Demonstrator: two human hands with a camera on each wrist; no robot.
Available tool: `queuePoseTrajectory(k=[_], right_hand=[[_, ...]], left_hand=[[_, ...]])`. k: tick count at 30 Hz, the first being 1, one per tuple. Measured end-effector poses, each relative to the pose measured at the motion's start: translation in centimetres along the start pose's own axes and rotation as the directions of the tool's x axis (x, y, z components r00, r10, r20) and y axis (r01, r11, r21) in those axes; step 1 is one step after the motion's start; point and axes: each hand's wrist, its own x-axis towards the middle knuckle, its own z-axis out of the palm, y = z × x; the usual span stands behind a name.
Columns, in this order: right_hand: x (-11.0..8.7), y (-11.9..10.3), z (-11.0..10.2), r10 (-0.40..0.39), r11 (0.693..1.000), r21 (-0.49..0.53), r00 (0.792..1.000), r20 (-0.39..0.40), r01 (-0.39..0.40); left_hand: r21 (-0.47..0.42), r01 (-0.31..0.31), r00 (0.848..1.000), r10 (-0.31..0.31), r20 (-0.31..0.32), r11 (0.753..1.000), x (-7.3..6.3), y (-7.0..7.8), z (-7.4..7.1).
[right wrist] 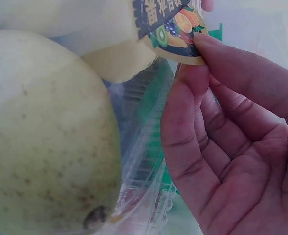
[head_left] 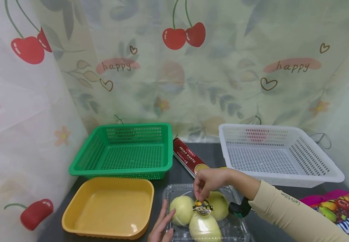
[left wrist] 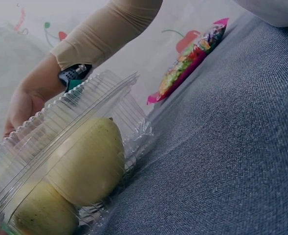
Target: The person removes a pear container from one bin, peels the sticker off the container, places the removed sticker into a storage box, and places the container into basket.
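In the head view a clear plastic clamshell box (head_left: 241, 226) with pale yellow-green pears (head_left: 205, 228) sits at the front of the table. A round sticker label (head_left: 203, 208) with printed fruit lies on its lid. My right hand (head_left: 212, 181) reaches over from the right and pinches the label's edge between thumb and forefinger. Up close in the right wrist view, that label (right wrist: 175, 29) stands partly raised above a speckled pear (right wrist: 51, 137). My left hand (head_left: 162, 226) rests against the box's left side, fingers fairly straight. Through the box wall, the left wrist view shows two pears (left wrist: 87, 161).
Behind the box stand a green basket (head_left: 121, 173) and a white basket (head_left: 283, 178), with a red spaghetti box (head_left: 186, 154) between them. A yellow tub (head_left: 107, 208) is at the left. A colourful fruit-printed bag (head_left: 341, 211) lies at the right.
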Motion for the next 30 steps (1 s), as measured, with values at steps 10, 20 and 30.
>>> queuePoseTrajectory(k=[10, 20, 30], right_hand=[[-0.03, 0.14, -0.09, 0.004, 1.0, 0.012, 1.0, 0.015, -0.004], [0.02, 0.29, -0.17, -0.003, 1.0, 0.02, 1.0, 0.024, 0.002], [0.05, 0.45, -0.2, -0.001, 1.0, 0.025, 1.0, 0.019, 0.001]], left_hand=[[0.001, 0.055, 0.998, -0.055, -0.008, 0.998, -0.01, 0.77, 0.07], [-0.032, 0.15, 0.989, -0.15, 0.02, 0.988, 0.08, 0.41, -0.21], [-0.019, 0.087, 0.996, -0.087, -0.009, 0.996, 0.12, 0.7, 0.06]])
